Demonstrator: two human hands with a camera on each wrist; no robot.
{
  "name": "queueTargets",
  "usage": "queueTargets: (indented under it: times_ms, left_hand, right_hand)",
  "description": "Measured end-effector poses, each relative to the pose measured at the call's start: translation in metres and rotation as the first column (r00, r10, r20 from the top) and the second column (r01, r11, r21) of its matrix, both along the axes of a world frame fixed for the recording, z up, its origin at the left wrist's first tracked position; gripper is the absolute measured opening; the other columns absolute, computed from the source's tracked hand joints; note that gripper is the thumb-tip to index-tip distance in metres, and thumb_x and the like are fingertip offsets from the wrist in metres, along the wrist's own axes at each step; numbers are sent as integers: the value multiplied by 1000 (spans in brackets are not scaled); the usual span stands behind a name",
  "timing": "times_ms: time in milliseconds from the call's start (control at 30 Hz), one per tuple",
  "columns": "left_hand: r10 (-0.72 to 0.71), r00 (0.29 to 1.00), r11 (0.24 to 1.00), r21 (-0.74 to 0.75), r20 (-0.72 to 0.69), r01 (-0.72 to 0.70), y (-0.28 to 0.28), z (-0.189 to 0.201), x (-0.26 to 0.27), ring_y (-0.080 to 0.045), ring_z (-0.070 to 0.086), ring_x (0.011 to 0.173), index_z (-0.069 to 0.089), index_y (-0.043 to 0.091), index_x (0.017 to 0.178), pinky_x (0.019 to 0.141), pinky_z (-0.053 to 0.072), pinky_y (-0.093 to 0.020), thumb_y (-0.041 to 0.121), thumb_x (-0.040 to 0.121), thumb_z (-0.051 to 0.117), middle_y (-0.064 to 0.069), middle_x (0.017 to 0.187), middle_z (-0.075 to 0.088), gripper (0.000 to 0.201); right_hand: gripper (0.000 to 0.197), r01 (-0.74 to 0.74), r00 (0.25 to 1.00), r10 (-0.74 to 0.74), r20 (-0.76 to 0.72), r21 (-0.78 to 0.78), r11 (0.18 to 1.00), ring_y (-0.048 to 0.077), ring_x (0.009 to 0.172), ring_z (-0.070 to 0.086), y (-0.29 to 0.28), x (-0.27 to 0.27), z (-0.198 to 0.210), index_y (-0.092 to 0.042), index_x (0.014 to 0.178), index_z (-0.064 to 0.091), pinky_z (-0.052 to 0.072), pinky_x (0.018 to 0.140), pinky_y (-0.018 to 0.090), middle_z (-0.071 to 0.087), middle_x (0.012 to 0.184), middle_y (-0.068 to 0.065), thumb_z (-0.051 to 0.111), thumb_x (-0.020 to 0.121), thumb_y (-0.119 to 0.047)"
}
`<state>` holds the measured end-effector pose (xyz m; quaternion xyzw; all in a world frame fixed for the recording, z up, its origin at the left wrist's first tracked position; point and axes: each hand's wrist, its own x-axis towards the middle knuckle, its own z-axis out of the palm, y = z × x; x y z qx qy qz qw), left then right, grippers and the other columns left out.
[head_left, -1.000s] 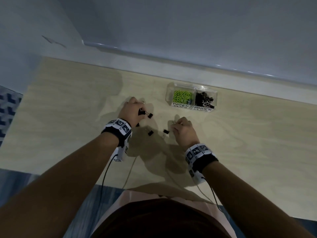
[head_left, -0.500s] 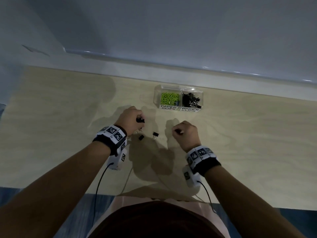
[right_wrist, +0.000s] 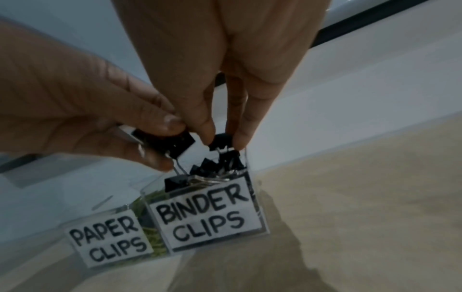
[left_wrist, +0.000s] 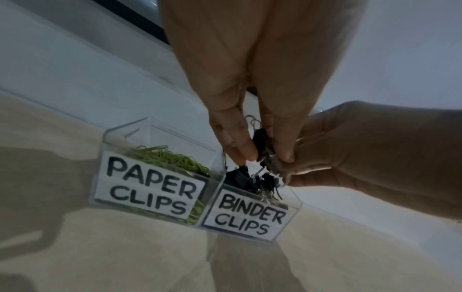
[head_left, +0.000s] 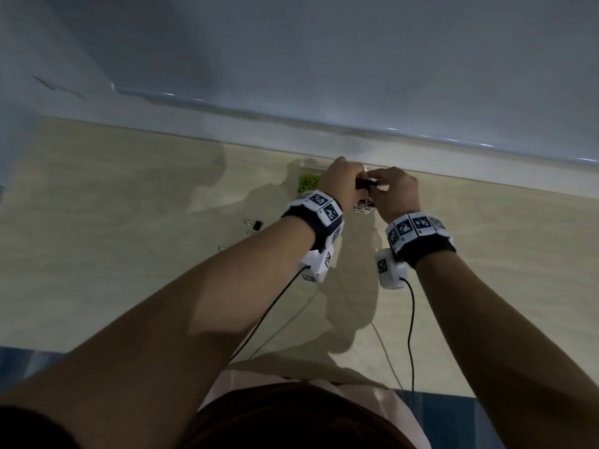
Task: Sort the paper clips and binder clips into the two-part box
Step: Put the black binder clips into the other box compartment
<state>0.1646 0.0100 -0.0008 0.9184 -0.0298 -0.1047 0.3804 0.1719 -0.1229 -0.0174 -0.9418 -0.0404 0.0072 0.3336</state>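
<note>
The clear two-part box (left_wrist: 140, 134) stands at the table's far edge, labelled PAPER CLIPS and BINDER CLIPS. Green paper clips (left_wrist: 172, 158) fill its left part and black binder clips (right_wrist: 200, 168) its right part. My left hand (left_wrist: 265, 154) hovers just above the binder part and pinches several black binder clips (left_wrist: 262, 142). Beside it, my right hand (right_wrist: 223, 143) pinches one black binder clip (right_wrist: 220, 138) over the same part. In the head view both hands (head_left: 340, 186) (head_left: 392, 189) cover most of the box (head_left: 363, 209).
One loose binder clip (head_left: 256, 224) lies on the wooden table (head_left: 129, 254) left of my left wrist, and a small metal clip (head_left: 222, 247) lies nearer me. A white wall ledge (head_left: 324, 131) runs right behind the box. Cables trail from both wristbands.
Both hands rose from the loose clips in mid-table and moved forward to the box, carrying binder clips. They now meet above the binder clips part.
</note>
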Motion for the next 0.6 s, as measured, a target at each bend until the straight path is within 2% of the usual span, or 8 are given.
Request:
queueTargets:
  times_ms: [67, 133, 200, 267, 333, 367, 500, 600]
  left_hand:
    - [-4, 1000, 1000, -27, -6, 4, 2, -1, -4, -28, 57, 102, 62, 13, 118, 90, 44, -34, 19, 83, 67, -14, 114, 57, 36]
    - [5, 1000, 994, -105, 29, -2, 14, 0, -14, -25, 58, 105, 61, 14, 121, 94, 45, -33, 17, 85, 65, -13, 116, 60, 36]
    - [26, 996, 989, -146, 83, -14, 39, -1, -29, -21, 60, 100, 65, 15, 115, 94, 47, -33, 14, 86, 64, -9, 113, 63, 29]
    - [24, 994, 996, -94, 105, -15, 75, -8, -47, -16, 61, 90, 67, 14, 103, 88, 50, -31, 14, 87, 61, -4, 105, 64, 17]
    - [11, 998, 1000, 16, 69, -12, 117, -24, -65, -16, 59, 83, 67, 14, 98, 80, 50, -31, 10, 87, 58, -2, 97, 61, 14]
    - [-2, 999, 997, 82, 36, -1, 136, -33, -74, -19, 57, 86, 67, 14, 99, 80, 48, -32, 7, 85, 57, -2, 99, 59, 18]
    - [-129, 987, 959, 243, -92, 148, 174, -63, -95, -28, 42, 118, 62, 14, 120, 102, 40, -41, 0, 82, 56, -5, 132, 51, 41]
    - [-238, 962, 914, 304, -137, 270, 171, -66, -95, -29, 37, 123, 57, 16, 127, 105, 34, -40, 10, 85, 61, -4, 139, 46, 43]
  right_hand:
    - [25, 15, 1000, -16, 23, 38, 999, 24, 87, 66, -8, -3, 0, -11, 101, 70, 55, 79, 36, 69, 101, 13, 65, 78, -3]
    - [25, 22, 995, -29, 98, 66, 998, 21, 86, 66, -13, -14, 0, -10, 100, 70, 56, 77, 35, 68, 100, 11, 62, 78, 0]
    - [24, -17, 983, 1, 181, 84, 996, 19, 81, 64, -10, -32, -2, -9, 96, 70, 57, 70, 34, 67, 96, 10, 59, 78, 3]
    - [25, -109, 980, 91, 176, 92, 990, 18, 76, 63, 3, -54, -8, -9, 92, 70, 57, 67, 33, 66, 93, 9, 56, 78, 6]
    - [28, -245, 966, 238, 97, 72, 967, 16, 76, 60, 21, -73, -18, -10, 92, 70, 57, 68, 35, 66, 94, 7, 55, 76, 7]
    - [30, -317, 948, 316, 36, 41, 947, 17, 80, 60, 31, -81, -22, -11, 94, 70, 56, 72, 36, 65, 98, 6, 54, 76, 7]
    - [41, -513, 845, 475, -246, -121, 850, 24, 113, 48, 70, -94, -31, -17, 116, 62, 47, 90, 35, 53, 123, 3, 53, 80, 0]
    - [35, -556, 809, 492, -321, -146, 818, 25, 112, 44, 91, -94, -31, -18, 118, 60, 46, 90, 37, 50, 123, 5, 57, 84, -13]
